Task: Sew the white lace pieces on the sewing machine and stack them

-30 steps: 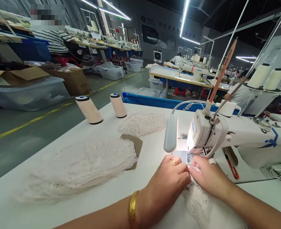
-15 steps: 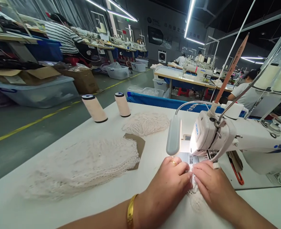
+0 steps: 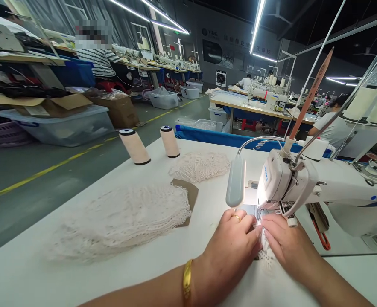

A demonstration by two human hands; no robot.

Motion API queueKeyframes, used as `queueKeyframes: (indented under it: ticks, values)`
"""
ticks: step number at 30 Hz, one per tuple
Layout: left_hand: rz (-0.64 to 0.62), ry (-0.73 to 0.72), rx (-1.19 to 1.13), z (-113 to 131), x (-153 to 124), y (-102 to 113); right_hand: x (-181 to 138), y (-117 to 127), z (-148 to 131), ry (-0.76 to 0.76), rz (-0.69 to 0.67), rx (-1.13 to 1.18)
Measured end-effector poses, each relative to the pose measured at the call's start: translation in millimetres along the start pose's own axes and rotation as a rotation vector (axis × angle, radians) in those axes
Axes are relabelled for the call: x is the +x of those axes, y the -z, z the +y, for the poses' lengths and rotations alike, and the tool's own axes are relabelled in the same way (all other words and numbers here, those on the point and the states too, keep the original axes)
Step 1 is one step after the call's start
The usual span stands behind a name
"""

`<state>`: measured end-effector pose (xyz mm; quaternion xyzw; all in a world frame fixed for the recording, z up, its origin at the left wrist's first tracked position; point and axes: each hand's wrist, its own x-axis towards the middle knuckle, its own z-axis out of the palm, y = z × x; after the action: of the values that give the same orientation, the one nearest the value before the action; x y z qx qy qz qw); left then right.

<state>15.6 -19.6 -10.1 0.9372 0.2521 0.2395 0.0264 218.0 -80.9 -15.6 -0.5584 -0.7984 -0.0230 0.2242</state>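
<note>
My left hand (image 3: 231, 245), with a ring and a gold bangle, presses its curled fingers on a small piece of white lace (image 3: 264, 251) just in front of the needle of the white sewing machine (image 3: 306, 183). My right hand (image 3: 287, 243) lies on the other side of the same lace, fingers together and flat on it. The two hands nearly touch. The needle area is partly hidden by the machine head and its grey lamp (image 3: 235, 186).
A big pile of white lace pieces (image 3: 124, 219) lies left on the white table (image 3: 79, 277), over brown card (image 3: 191, 194). A smaller lace pile (image 3: 201, 166) and two thread cones (image 3: 133, 147) stand behind. Other workers sit at machines beyond.
The lace under my hands has moved back under the machine, so less of it shows near me. My hands stayed at the needle; the view shifted slightly left.
</note>
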Motion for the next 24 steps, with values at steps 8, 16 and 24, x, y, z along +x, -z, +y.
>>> queueKeyframes:
  ticks: [8,16,24]
  values:
    - [0.000,0.012,0.009,0,1,0,0,-2,4,0.013,0.020,-0.054]
    - [-0.009,0.028,-0.026,-3,4,1,-2,-4,9,0.001,0.048,-0.054]
    - [-0.070,0.008,-0.208,-19,5,3,-12,16,-7,0.097,-0.139,0.099]
